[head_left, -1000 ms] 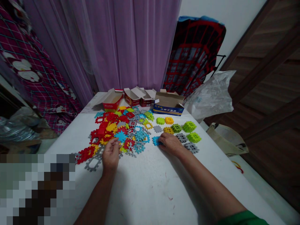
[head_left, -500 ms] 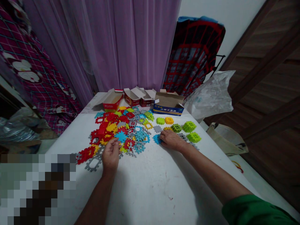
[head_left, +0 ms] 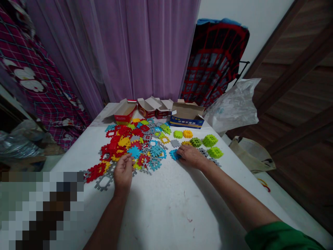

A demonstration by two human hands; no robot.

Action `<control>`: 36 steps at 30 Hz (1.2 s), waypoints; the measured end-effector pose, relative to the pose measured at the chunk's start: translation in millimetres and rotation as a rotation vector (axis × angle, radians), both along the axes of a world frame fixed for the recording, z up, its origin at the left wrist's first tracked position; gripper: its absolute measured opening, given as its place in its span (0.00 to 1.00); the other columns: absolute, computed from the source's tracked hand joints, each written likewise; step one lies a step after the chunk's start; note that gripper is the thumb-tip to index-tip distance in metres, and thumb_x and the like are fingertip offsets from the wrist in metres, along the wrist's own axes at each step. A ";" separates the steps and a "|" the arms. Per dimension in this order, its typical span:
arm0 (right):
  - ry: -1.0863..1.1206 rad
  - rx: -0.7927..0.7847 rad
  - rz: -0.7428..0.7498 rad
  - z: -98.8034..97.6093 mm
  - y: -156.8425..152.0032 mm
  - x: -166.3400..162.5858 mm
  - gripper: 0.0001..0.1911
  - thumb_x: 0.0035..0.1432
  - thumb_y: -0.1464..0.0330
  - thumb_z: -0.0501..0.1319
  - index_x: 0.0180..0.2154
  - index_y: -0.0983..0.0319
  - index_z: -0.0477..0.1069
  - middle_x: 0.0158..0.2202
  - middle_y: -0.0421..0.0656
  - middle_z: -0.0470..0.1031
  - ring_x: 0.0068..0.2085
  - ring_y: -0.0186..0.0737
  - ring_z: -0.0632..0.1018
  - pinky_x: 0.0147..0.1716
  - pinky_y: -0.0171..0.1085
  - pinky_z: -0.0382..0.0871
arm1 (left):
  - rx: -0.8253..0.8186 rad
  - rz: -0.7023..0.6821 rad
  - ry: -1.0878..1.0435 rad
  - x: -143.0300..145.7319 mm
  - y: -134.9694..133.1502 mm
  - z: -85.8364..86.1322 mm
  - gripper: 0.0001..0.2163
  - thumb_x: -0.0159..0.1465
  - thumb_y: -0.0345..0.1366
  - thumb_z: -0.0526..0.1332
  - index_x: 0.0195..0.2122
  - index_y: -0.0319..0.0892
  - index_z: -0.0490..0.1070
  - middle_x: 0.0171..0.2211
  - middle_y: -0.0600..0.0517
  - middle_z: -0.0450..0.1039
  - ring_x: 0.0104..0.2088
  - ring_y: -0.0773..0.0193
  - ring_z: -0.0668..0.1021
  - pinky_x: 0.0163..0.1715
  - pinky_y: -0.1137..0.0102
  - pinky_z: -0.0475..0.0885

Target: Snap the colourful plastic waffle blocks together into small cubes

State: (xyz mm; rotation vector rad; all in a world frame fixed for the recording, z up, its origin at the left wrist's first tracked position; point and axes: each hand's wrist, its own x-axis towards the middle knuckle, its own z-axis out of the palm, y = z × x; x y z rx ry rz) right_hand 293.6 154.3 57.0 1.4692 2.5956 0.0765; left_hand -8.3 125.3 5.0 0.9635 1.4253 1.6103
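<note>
My right hand [head_left: 191, 156] is closed over the edge of a blue toothed plastic building piece [head_left: 173, 155] lying on the table; its fingertips partly cover it. Beside the near edge of a mixed pile of such pieces, my left hand [head_left: 123, 172] is loosely curled, thumb apart, with nothing visible in it. A light-blue piece [head_left: 134, 152] lies just beyond its fingers. Red pieces [head_left: 96, 171] and a grey frame piece [head_left: 104, 182] are to its left. Past my right hand sit a dark-green block [head_left: 195, 141] and two lime-green blocks [head_left: 210, 140].
Open red cartons [head_left: 125, 113] and a blue carton [head_left: 186, 121] line the back of the white table [head_left: 161, 208]. A clear plastic bag [head_left: 234, 104] hangs at the right edge, above a cloth bag [head_left: 251, 154]. Purple curtains [head_left: 145, 52] hang behind.
My right hand has barely shifted, with its fingers slightly more to the left on the blue piece. The left hand and the pile look the same.
</note>
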 end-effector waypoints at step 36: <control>0.284 0.313 -0.847 -48.7 -36.3 -51.4 0.20 0.61 0.56 0.59 0.48 0.63 0.70 0.44 0.55 0.77 0.49 0.53 0.75 0.39 0.42 0.63 | -0.027 -0.036 0.014 2.1 -2.9 3.3 0.22 0.51 0.52 0.66 0.41 0.42 0.75 0.34 0.49 0.77 0.31 0.63 0.78 0.23 0.73 0.72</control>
